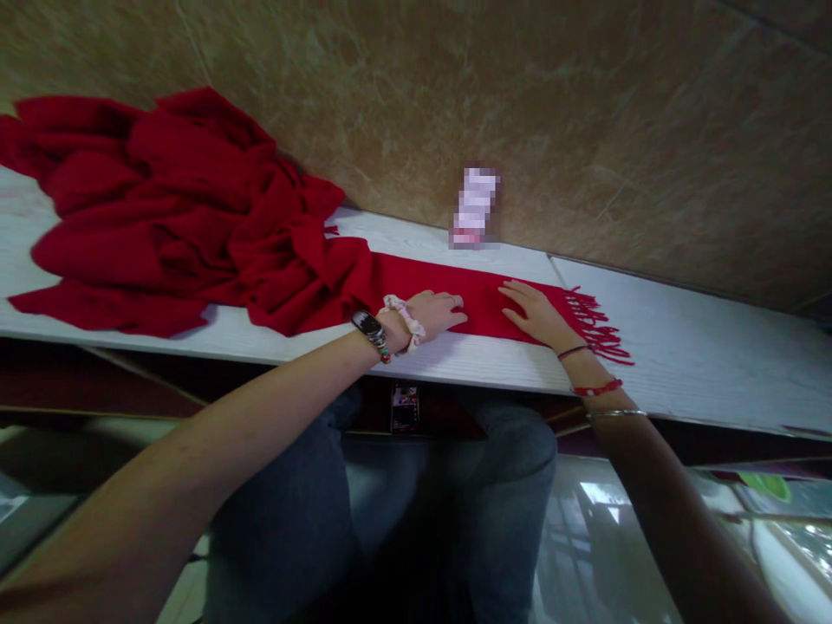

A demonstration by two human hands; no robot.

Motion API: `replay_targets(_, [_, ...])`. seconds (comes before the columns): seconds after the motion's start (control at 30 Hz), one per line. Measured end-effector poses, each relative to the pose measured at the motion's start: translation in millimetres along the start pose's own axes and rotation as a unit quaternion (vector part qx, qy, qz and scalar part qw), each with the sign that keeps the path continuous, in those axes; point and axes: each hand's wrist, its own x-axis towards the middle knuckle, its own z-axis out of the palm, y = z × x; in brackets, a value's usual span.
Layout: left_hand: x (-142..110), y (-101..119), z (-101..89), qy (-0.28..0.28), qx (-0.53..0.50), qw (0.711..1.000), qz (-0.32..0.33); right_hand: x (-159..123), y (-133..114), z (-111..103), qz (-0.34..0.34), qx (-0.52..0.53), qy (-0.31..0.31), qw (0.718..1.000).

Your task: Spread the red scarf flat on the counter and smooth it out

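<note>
A red scarf (416, 276) with a fringed end lies along the white table. Its right part is flat and narrow, and the fringe spreads out at the far right. The rest is heaped in loose folds at the left. My left hand (434, 312) rests on the flat part near its front edge, palm down with the fingers stretched out. Farther right, just short of the fringe, my right hand (534, 312) lies flat on the scarf with its fingers spread. Neither hand grips the cloth.
The narrow white table (689, 347) runs across the view against a brown marbled wall (552, 113). A blurred-out pinkish rectangular item (477, 208) is at the back edge by the wall. Below the front edge are my knees in jeans (513, 451) and a phone-like screen (406, 406).
</note>
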Motion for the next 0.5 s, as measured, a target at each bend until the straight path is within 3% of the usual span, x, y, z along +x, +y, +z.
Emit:
replay_targets(0.1, [2,12,-10.7,0.021,0.04,0.999,0.023,-10,-15,-15,-0.037,0.043,0.041,0.998])
replay_targets(0.2, [6,9,-12.0,0.019,0.032,0.999,0.006,-24,-26,-24,-0.066,0.056,0.008,0.996])
replay_targets(0.3, [11,-1,-6.5,0.021,0.021,1.0,-0.009,-33,-27,-20,-0.042,0.063,-0.013,0.997])
replay_targets(0.5, [13,-7,0.3,0.027,0.033,0.999,0.015,-39,-18,-7,0.014,0.091,0.044,0.995])
